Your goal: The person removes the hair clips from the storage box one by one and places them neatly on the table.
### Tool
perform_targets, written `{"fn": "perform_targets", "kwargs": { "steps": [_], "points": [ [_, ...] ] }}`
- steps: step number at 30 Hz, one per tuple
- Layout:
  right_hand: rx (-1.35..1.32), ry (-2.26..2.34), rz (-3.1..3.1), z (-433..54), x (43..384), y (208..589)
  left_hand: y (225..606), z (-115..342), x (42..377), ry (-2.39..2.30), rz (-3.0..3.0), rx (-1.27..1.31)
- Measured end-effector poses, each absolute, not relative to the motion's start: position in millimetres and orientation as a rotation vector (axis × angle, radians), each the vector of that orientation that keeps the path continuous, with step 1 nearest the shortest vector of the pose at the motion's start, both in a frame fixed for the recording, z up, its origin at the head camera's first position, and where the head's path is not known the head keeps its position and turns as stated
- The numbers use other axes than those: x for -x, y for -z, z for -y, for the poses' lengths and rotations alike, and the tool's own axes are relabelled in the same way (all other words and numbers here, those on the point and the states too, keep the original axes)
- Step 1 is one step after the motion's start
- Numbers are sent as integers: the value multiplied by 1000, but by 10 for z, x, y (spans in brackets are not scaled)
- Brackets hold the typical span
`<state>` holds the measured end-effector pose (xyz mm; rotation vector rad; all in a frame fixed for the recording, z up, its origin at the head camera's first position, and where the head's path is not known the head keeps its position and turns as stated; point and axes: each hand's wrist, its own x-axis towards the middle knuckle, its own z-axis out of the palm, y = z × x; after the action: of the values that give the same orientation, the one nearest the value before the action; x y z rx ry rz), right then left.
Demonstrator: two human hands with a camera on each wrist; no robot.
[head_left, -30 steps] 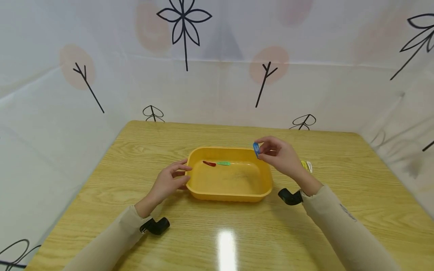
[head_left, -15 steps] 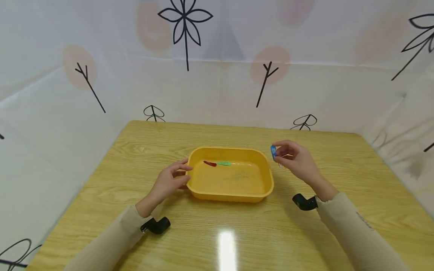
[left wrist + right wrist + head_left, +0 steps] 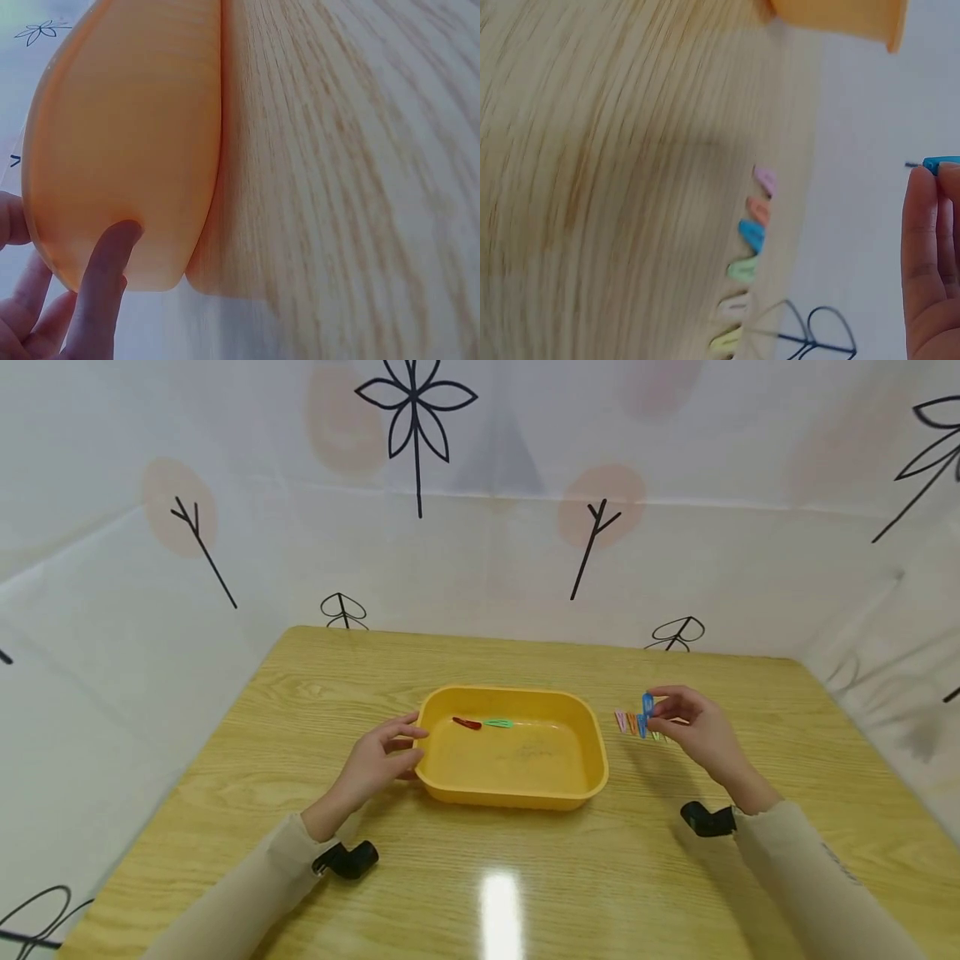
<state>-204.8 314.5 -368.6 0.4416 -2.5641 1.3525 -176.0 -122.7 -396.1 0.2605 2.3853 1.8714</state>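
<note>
My left hand (image 3: 378, 753) grips the left end of a yellow plastic tray (image 3: 510, 797). In the left wrist view its thumb presses the tray's outer wall while the fingers reach to the rim. Inside the tray, a red hair clip (image 3: 467, 723) and a green hair clip (image 3: 498, 723) lie near the back wall. To the tray's right, my right hand (image 3: 697, 727) pinches a blue hair clip (image 3: 648, 704) upright above the table, between thumb and fingertips. Below it several hair clips lie in a row, including a pink one (image 3: 765, 180) and a second blue one (image 3: 751, 235).
An orange clip (image 3: 758, 211), a pale green clip (image 3: 742, 268), a white clip (image 3: 733, 306) and a yellow clip (image 3: 726, 340) also belong to the row. The wooden table (image 3: 420, 868) ends at a white patterned cloth (image 3: 487, 568) behind.
My right hand has moved rightward with the blue hair clip, from over the tray's back right corner to above the row of clips. The left hand and tray have stayed put.
</note>
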Motion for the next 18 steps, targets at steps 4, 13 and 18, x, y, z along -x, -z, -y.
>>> {"fn": "perform_targets", "kwargs": {
  "steps": [4,13,18],
  "points": [
    [-386,-1380,2581,-3284,2054,3714,3959,1230,1754,-1873,-2389,-267],
    [-365,-1425,2625,-3590,2071,3775,3939,1225,1744,-1865,-2400,-262],
    [-351,-1429,2659,-3733,2085,3813,3954,1230,1747,-1859,-2403,-263]
  ]
}}
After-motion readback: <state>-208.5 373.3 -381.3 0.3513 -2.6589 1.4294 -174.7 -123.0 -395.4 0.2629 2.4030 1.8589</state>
